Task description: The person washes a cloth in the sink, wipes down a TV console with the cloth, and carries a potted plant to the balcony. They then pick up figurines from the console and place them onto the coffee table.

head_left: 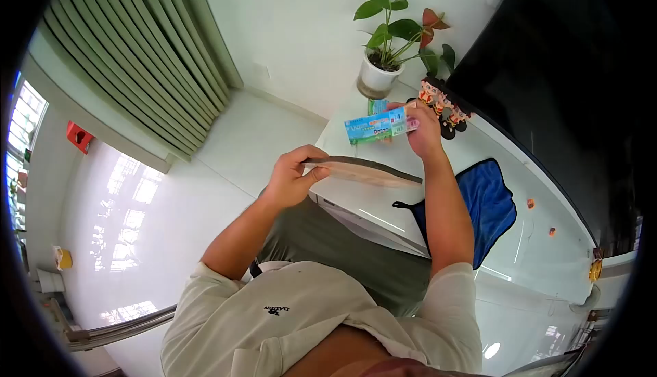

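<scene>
My left hand [295,177] pinches the left end of a thin flat board [366,172] with a dark edge, seen nearly edge-on above the front of the white cabinet top [383,206]. Farther back, my right hand [422,131] grips the right end of a blue and green box [376,126] with printed labels. Part of another blue-green packet [378,107] shows behind that box. Small cartoon figurines [445,107] stand just right of my right hand. A blue cloth [487,202] with a dark border lies beneath and beside my right forearm.
A potted plant [378,76] with red flowers stands at the back of the cabinet. Along the right side is a large black screen [547,89]. Two small orange items [530,203] lie near it. Green curtains [137,55] hang at the left.
</scene>
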A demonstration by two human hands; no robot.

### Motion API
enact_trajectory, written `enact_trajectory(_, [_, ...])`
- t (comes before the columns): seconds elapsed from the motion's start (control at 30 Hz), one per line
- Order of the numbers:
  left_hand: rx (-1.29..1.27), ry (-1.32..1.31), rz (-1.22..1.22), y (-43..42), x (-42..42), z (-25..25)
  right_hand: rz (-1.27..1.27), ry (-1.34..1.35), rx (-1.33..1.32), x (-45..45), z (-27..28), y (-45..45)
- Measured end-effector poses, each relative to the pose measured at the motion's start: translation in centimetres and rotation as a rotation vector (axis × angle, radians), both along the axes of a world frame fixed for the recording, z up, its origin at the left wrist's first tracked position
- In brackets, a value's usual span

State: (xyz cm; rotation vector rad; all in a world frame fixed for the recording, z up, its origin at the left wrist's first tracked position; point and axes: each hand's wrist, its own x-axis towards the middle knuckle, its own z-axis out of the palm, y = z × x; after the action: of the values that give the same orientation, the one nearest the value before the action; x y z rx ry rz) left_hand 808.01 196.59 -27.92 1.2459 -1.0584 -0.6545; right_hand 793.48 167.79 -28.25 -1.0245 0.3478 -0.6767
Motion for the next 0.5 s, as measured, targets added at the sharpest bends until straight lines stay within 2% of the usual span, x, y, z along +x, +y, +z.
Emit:
enact_trajectory(0.1, [0.044, 0.045, 0.002, 0.6, -0.3, 0.5, -0.173, 0.724, -0.737, 1.5, -4.3, -2.7])
enact_trajectory(0.13, [0.065, 0.068, -0.001, 0.6, -0.3, 0.6, -0.171, 0.801, -0.886, 1.9, -4.9, -2.9])
enact_trajectory(0.23, [0.060, 0.035, 0.011, 0.4, -0.4, 0.7, -0.402, 0.633, -1.481, 3.2, -6.2, -3.1])
enact_trajectory(0.27, [0.080, 0.069, 0.009, 0.1, -0.2, -0.1, -0.347, 0.580, -1.539, 3.6, -6.6, -4.1])
enact_trajectory(0.4, [0.083, 0.024, 0.029, -0.2, -0.1, 0.3, -0.124, 0.921, -1.336, 4.6, -4.9, -4.5])
enact_trajectory(0.5, [0.071, 0.026, 0.038, -0.5, -0.2, 0.6, -0.092, 0.908, -1.258, 5.1, -4.3, -4.7])
